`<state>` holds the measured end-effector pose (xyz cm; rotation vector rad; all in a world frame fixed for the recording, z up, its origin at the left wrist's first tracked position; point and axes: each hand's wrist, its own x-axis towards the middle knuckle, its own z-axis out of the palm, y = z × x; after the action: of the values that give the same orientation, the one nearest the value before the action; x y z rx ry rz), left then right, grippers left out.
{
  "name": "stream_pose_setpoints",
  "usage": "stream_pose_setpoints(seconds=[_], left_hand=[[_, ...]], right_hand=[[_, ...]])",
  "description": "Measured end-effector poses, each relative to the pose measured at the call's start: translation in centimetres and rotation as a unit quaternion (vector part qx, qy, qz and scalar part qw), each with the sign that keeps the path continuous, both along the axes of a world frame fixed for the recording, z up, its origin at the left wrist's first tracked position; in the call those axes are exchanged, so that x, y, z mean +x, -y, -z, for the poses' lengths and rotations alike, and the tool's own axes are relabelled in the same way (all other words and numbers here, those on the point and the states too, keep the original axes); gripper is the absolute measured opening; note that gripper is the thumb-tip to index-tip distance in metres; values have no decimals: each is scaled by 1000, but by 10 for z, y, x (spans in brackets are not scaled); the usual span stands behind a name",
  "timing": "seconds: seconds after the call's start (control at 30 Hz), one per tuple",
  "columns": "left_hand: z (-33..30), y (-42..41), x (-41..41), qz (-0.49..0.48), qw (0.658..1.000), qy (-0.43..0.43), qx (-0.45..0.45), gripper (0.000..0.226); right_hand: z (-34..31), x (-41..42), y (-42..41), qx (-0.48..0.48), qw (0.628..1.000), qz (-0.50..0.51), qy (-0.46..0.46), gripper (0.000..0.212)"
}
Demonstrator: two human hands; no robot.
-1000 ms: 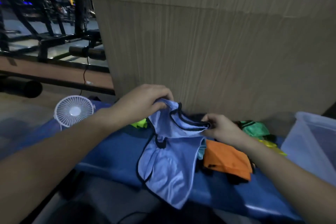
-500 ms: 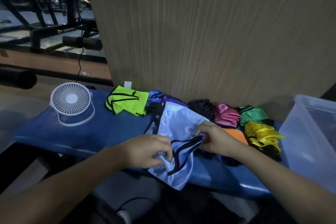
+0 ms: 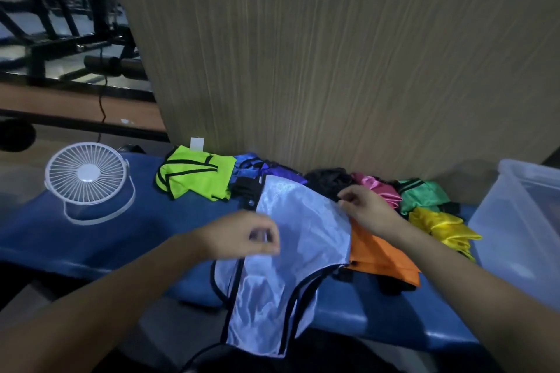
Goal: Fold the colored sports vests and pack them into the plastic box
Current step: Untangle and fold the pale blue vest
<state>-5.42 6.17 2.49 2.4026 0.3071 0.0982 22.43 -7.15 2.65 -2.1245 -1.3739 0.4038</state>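
- I read no brand or writing; a small blank white tag (image 3: 197,143) sits above centre-left.
- My left hand (image 3: 242,235) pinches the left edge of the shiny light-blue vest with black trim (image 3: 291,239) at frame centre; my right hand (image 3: 368,209) pinches its upper right edge.
- The vest drapes over the blue padded bench (image 3: 91,239), partly covering one orange vest (image 3: 381,254).
- One translucent plastic box (image 3: 515,221) stands at right; one white desk fan (image 3: 88,179) at left.
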Motion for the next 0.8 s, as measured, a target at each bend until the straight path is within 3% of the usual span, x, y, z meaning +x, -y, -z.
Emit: stream_pose_setpoints(seconds=[0.07,0.13,0.23,0.3,0.37,0.5,0.6,0.7,0.8], left_hand=[[2,-27,27,-98,985,113,85,11],[1,-50,54,-169,959,147,172,32],[0,-72,84,-185,964,35,188,56],[4,-80,96,-167,962,-54,210,61],[7,-84,101,-155,953,-87,246,55],[5,-88,96,-150,949,-49,274,34],[3,-90,82,-152,964,-8,216,18],[-12,-86,64,-168,974,32,149,16],[-36,-73,44,-174,973,59,138,12]], right_hand=[[4,8,-10,-27,1000,7,-5,29],[8,10,-18,-49,998,-6,-32,35],[13,11,-27,-70,996,-22,-51,34],[14,12,-29,-70,994,-34,-72,26],[13,13,-30,-76,993,-48,-76,20],[5,12,-32,-56,996,-52,-49,19],[-6,6,-32,-19,997,-53,-48,19],[-21,-4,-28,0,997,-55,-52,20],[-41,-14,-22,34,997,-60,-46,23]])
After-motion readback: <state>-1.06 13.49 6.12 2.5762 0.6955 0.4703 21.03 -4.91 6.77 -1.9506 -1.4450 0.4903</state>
